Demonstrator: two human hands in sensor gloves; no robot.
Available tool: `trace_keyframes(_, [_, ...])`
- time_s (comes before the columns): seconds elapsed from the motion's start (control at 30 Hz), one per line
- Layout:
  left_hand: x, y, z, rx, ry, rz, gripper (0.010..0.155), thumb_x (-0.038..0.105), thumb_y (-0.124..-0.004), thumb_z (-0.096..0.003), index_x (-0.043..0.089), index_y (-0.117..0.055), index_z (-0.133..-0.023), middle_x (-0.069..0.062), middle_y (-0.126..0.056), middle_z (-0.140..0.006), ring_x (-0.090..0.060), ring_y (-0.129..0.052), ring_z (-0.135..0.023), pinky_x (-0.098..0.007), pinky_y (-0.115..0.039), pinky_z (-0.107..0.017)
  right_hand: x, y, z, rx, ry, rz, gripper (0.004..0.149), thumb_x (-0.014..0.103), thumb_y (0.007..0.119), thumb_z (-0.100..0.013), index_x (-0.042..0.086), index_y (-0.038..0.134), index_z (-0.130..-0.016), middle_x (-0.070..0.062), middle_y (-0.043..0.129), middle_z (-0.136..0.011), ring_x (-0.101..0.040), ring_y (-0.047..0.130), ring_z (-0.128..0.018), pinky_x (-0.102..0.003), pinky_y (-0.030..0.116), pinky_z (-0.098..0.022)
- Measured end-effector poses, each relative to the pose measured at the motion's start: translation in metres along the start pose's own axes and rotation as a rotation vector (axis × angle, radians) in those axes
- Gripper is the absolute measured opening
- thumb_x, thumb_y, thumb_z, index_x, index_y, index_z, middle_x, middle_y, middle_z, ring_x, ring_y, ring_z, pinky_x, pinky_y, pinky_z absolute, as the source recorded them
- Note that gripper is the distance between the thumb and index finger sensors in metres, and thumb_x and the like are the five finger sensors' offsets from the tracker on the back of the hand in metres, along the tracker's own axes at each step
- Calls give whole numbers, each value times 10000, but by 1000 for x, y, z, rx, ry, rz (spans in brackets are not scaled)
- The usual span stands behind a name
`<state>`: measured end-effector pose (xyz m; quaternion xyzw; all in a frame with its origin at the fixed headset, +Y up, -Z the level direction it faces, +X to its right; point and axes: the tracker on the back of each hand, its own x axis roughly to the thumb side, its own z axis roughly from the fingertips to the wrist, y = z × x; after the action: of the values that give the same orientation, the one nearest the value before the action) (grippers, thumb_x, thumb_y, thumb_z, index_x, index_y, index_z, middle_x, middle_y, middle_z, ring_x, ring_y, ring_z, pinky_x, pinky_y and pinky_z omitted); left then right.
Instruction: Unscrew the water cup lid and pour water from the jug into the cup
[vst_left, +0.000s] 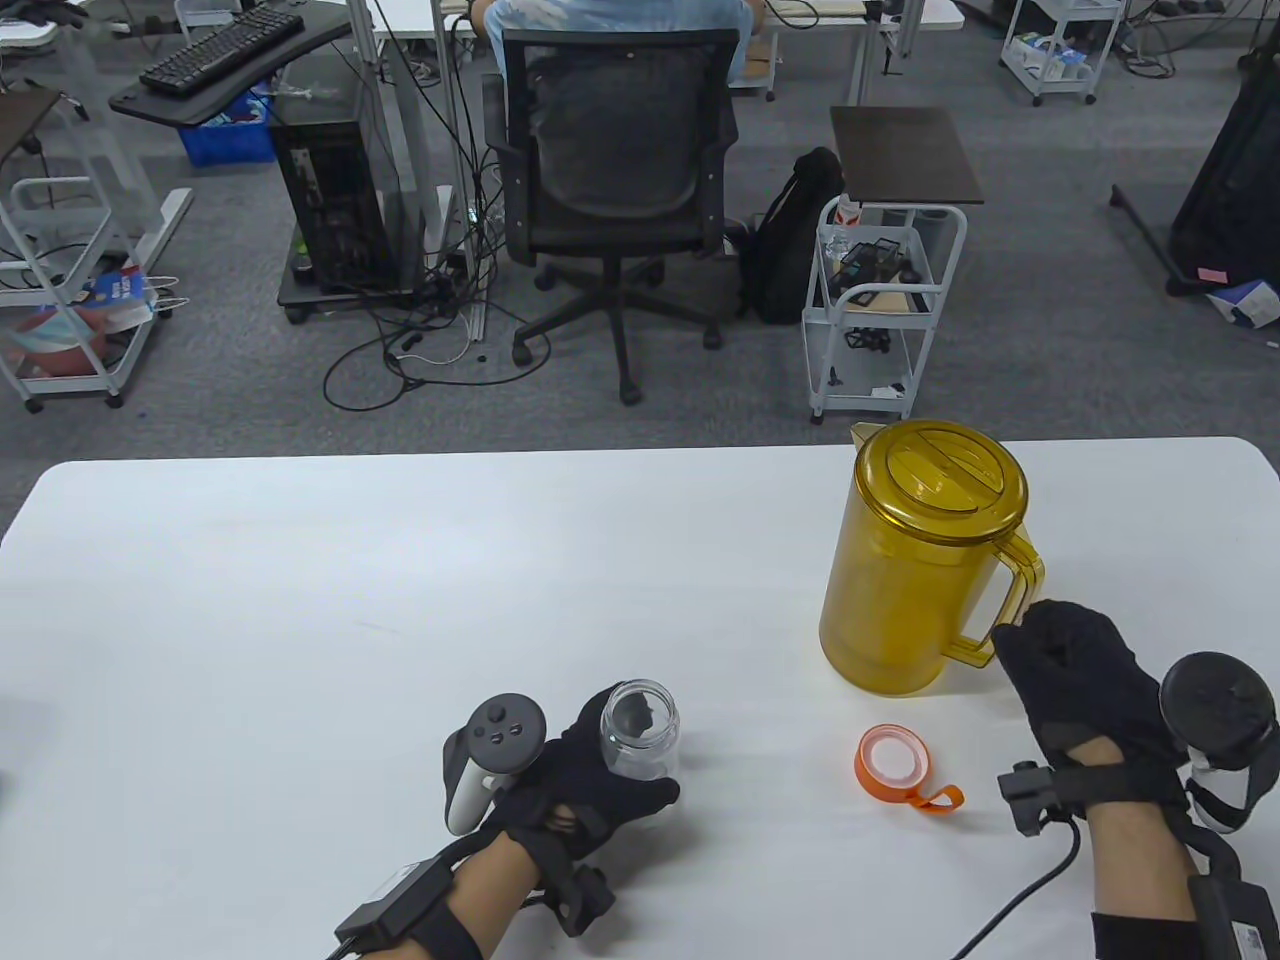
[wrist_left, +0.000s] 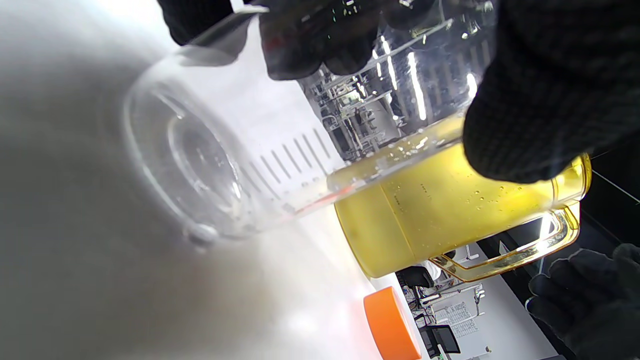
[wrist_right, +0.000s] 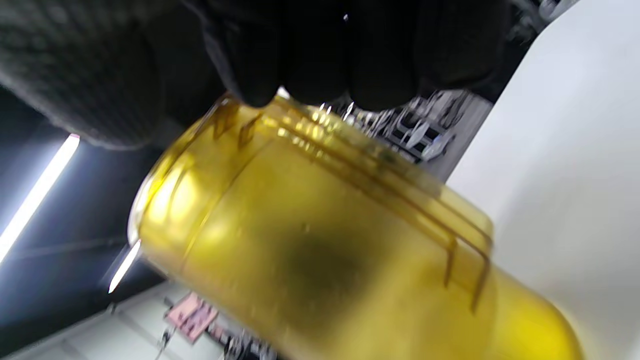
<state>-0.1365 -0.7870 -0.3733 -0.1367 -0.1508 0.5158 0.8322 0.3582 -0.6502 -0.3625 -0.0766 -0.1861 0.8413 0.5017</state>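
Gripping the clear cup (vst_left: 640, 729) low in the table view, left of centre: left hand (vst_left: 585, 790) in a black knit glove, fingers and thumb curling round the smooth transparent wall, open mouth facing up, base sitting on the white table (vst_left: 400, 600). Showing through the left wrist view as a ribbed-looking cylinder with dark graduation marks along its side. Lying just right of the cup, at lower centre-right: round orange lid (vst_left: 893, 763), rim up, with a small orange strap loop trailing toward the right. Standing upright above the lid, toward the right of the frame: translucent amber jug (vst_left: 920, 560), glossy plastic, tapering cylinder with a flat ribbed cover, a spout at its upper left and a squared loop handle on its right side. Reaching the handle's lower end from the lower right: right hand (vst_left: 1075, 665), also in black knit, fingers curling at the handle; impossible to tell whether closing round it or only touching it, since the right wrist view is giving only blurred amber plastic under dark fingertips.
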Motion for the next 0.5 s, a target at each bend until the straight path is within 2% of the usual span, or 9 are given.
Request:
trace_keyframes(0.1, [0, 0, 0, 2, 2, 2, 1081, 642, -1095, -306, 450, -392, -1104, 97, -559, -1158, -250, -681, -1125, -551, -599, -812, -7, 4, -18, -67, 45, -55, 726, 613, 918, -410, 216, 641, -950, -127, 580, -1005, -434, 648, -872, -610, 648, -663])
trace_keyframes(0.23, [0, 0, 0, 0, 3, 5, 1081, 644, -1095, -305, 447, -393, -1104, 97, -558, -1158, -249, -679, -1125, -551, -597, -813, -12, 18, -37, 13, 87, -141, 826, 651, 908, -404, 230, 566, -1027, -116, 495, -1082, -438, 558, -981, -655, 578, -724])
trace_keyframes(0.33, [0, 0, 0, -3, 3, 7, 1082, 642, -1096, -305, 449, -391, -1103, 98, -554, -1161, -248, -677, -1127, -552, -595, -814, -14, 31, -48, 106, 75, -236, 757, 653, 901, -410, 210, 677, -982, -126, 623, -1037, -450, 673, -925, -667, 620, -695])
trace_keyframes(0.37, [0, 0, 0, -3, 3, 8, 1079, 644, -1094, -307, 450, -391, -1103, 100, -554, -1160, -247, -678, -1126, -550, -595, -814, -15, 32, -49, 117, 82, -261, 759, 661, 891, -416, 211, 654, -978, -124, 626, -1030, -443, 707, -904, -658, 644, -685])
trace_keyframes(0.43, [0, 0, 0, -4, 3, 8, 1081, 641, -1095, -307, 448, -390, -1104, 97, -557, -1158, -250, -676, -1126, -551, -593, -815, -19, 33, -52, 71, 99, -328, 709, 663, 887, -413, 197, 727, -923, -130, 712, -970, -443, 767, -843, -664, 661, -665])
trace_keyframes(0.5, [0, 0, 0, -4, 4, 9, 1082, 642, -1095, -307, 448, -389, -1104, 100, -552, -1161, -250, -673, -1128, -552, -592, -814, -24, 34, -53, 102, 132, -366, 688, 689, 876, -414, 197, 764, -883, -130, 754, -930, -437, 799, -803, -660, 673, -655])
